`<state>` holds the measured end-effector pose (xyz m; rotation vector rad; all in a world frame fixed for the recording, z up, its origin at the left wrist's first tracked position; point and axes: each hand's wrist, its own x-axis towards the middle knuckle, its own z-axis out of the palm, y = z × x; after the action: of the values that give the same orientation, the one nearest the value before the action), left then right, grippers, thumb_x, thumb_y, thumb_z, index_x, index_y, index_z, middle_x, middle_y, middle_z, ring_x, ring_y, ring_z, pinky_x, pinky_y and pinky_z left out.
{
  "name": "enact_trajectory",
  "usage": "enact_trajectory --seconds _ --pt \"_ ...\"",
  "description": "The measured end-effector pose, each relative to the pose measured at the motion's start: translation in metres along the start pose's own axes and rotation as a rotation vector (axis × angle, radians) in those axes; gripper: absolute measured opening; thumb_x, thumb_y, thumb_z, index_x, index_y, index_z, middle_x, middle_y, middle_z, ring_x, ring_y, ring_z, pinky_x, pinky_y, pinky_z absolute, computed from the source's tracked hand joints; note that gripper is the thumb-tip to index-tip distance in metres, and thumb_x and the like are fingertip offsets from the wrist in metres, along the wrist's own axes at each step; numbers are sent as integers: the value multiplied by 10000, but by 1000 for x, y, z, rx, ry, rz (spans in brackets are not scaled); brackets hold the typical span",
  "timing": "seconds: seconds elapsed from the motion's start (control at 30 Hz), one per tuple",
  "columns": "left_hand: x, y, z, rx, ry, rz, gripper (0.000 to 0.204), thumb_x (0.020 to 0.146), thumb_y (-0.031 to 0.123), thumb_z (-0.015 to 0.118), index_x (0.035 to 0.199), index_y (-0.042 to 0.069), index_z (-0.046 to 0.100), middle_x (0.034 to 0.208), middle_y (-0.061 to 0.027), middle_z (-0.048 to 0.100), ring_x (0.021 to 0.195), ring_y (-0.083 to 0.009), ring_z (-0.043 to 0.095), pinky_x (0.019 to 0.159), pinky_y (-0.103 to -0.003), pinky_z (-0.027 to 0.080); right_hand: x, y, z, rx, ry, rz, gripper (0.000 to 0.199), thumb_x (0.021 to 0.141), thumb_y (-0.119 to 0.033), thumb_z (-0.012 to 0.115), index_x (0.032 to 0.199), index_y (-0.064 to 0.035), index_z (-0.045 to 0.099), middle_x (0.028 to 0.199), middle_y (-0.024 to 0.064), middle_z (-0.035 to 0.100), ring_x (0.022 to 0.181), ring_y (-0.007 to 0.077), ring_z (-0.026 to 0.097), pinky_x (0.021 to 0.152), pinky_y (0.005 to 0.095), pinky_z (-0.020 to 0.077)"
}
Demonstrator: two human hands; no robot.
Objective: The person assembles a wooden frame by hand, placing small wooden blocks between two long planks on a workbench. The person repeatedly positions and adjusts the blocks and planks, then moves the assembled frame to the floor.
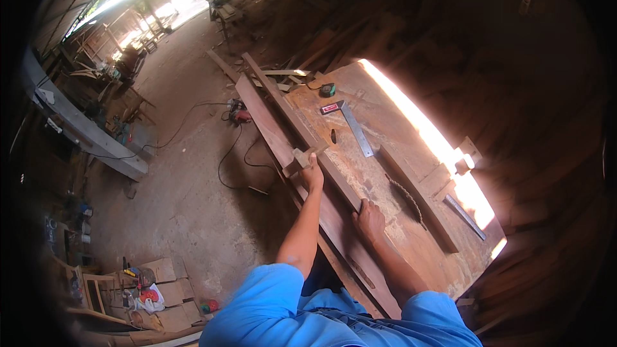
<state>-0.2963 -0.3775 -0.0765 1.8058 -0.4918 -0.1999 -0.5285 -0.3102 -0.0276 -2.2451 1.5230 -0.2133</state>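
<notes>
My left hand is closed round a small pale wooden block, its thumb on top. The block lies across a long narrow timber, and its exact shape is partly hidden by the hand. Further down the same timber, my right hand grips its near end with bent fingers. Beneath and to the left runs a wide reddish plank, along the left side of the worktable.
On the table lie a try square, a green tape measure, another timber, a curved jagged strip and a metal ruler. A red corded power tool is on the floor at left. Tools lie on boards lower left.
</notes>
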Motion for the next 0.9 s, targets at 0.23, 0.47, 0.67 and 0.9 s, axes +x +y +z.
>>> enact_trajectory --seconds 0.23,0.47,0.67,0.9 --pt "-181 -34 -205 -106 -250 98 543 1014 324 595 1429 -6 477 1401 -165 563 1288 -264 546 1076 -350 409 -68 25 -20 86 251 -35 696 838 -380 762 1385 -45 491 1230 239 610 1073 419 617 892 507 509" --pt "-276 -168 -428 322 -167 -300 537 958 353 678 1308 -43 584 1271 -211 652 1165 -365 628 1002 -422 478 -313 139 -55 48 662 231 600 827 -272 787 1314 -2 564 1158 238 638 1059 402 602 942 472 475" --pt "-340 -235 -501 412 -243 -432 669 939 419 689 1377 -56 516 1333 -241 608 1212 -356 606 1011 -415 476 -488 173 -84 -14 630 576 578 897 -336 729 1347 -17 559 1265 219 627 1194 373 580 1021 439 454" --pt "-423 -225 -520 32 -157 -513 734 935 424 700 1430 -63 461 1379 -222 579 1252 -325 580 1039 -397 466 -512 173 -86 46 525 399 595 880 -339 744 1342 -13 561 1308 226 608 1246 379 557 1057 432 441"
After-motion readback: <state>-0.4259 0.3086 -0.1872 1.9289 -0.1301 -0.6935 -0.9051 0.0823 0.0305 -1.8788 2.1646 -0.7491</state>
